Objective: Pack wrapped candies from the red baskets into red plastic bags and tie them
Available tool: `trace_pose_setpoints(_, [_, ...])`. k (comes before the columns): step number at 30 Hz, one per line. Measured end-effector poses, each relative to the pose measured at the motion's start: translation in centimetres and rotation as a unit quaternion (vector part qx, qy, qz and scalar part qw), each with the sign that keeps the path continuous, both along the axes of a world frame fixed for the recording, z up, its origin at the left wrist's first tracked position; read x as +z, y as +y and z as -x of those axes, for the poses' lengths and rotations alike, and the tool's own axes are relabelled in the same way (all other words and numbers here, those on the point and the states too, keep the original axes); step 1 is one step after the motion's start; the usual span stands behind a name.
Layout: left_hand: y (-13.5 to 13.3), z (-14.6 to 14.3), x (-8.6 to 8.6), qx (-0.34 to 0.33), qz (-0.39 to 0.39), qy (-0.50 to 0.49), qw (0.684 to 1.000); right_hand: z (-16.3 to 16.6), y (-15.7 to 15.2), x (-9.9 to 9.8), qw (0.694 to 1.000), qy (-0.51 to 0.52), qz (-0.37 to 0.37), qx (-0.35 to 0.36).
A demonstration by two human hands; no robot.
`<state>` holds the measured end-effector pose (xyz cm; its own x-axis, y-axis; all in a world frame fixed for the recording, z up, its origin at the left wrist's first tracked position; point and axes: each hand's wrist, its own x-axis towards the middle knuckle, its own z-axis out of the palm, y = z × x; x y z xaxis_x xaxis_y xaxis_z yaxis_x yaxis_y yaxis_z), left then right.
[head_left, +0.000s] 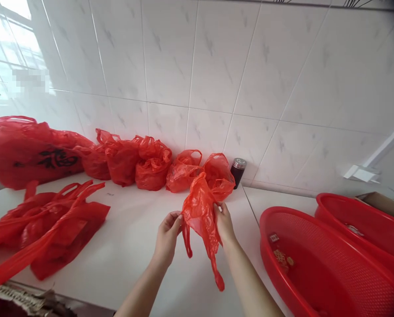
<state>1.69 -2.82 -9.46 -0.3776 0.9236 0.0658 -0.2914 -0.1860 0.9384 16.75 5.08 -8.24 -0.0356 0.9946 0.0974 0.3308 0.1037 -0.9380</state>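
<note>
I face a glossy white tiled wall with grey veins (223, 61), a thin dark strip (302, 5) along its top right. Bright glare (8, 48) crossed by lines washes its far left. Below it stretches a smooth white bench (134, 224); at right, I see a slanting white conduit (386, 144).

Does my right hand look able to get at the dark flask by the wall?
Likely yes: the dark flask looks unblocked on its right, though the right hand is busy with a red bag.
</note>
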Motion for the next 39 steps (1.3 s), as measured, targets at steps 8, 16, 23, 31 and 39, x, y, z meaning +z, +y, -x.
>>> trace_pose_setpoints(8, [-1.7, 3.2, -1.4, 0.146, 0.079, 0.048, 0.985, -2.9, -0.8, -0.6, 0.987, -0.150, -0.002, -0.058])
trace_pose_setpoints(16, [-2.8, 0.8, 0.4, 0.057, 0.088, 0.129, 0.986, 3.0, -7.1, -0.4, 0.937, -0.249, -0.229, 0.085])
trace_pose_setpoints(23, [-3.8, 6.2, 0.0, -0.013, 0.154, 0.397, 0.905, -3.4, -2.6, -0.6, 0.960, -0.263, -0.050, 0.082])
trace_pose_setpoints(31, [-4.0, 8.9, -0.3, -0.027, 0.166, 0.407, 0.898, -7.5, -2.8, 4.5, 0.947, -0.287, 0.040, 0.140])
trace_pose_setpoints(39, [-5.1, 5.2, 2.3, -0.203, 0.170, 0.110, 0.958, -2.0, -9.3, 5.8, 0.904, -0.265, -0.123, 0.313])
